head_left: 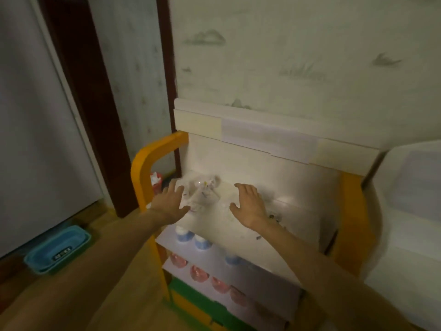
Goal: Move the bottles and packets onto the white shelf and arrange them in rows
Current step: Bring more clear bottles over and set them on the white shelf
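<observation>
— Dim room, white shelf [274, 168] with orange sides. Hands?
— Left hand [170, 203] and right hand [249, 205], fingers spread, hover over the top tier, flanking blurred clear packets [202, 192]. Bottles [191, 236] sit below.

The top tier of the white shelf [274, 177] is bare on its right half — room to reach in from the front. On its left lies a heap of clear packets [202, 192], blurred. Orange side posts [140, 177] wall in both ends, and a back panel [250, 130] closes the rear. Lower tiers are crowded along their front edges with blue bottles [191, 237] and pink bottles [199, 274].
</observation>
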A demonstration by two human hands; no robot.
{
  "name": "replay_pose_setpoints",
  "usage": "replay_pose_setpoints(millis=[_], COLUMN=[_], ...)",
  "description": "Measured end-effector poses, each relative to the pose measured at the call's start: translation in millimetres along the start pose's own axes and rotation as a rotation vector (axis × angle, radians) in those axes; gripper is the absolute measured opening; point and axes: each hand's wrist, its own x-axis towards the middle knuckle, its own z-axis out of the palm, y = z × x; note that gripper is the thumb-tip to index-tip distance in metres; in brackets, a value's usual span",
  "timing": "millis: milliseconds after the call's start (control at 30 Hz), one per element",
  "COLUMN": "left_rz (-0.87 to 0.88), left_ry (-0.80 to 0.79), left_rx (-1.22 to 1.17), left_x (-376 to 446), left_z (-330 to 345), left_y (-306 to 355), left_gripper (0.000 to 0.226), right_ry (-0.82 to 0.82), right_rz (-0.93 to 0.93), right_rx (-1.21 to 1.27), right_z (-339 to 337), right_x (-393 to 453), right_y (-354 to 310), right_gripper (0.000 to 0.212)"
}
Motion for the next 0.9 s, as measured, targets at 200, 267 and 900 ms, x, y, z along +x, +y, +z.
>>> replay_pose_setpoints(millis=[200, 267, 900], left_rz=[-0.026, 0.01, 0.213], left_ry=[-0.081, -0.113, -0.367], left_rx=[0.051, 0.093, -0.24], left_x=[59.9, 87.7, 250.3], left_z=[32.3, 33.8, 101.9], left_y=[-55.5, -69.8, -105.9], left_gripper=[0.09, 0.093, 0.083], right_ry=[-0.1, -0.146, -0.429], right_rz=[-0.047, -0.062, -0.11], right_rx=[-0.065, -0.072, -0.205], right_z=[63.1, 82.2, 197.0], right_x=[88.6, 123.9, 297.3], right_y=[-12.1, -15.2, 2.6], right_gripper=[0.064, 0.066, 0.071])
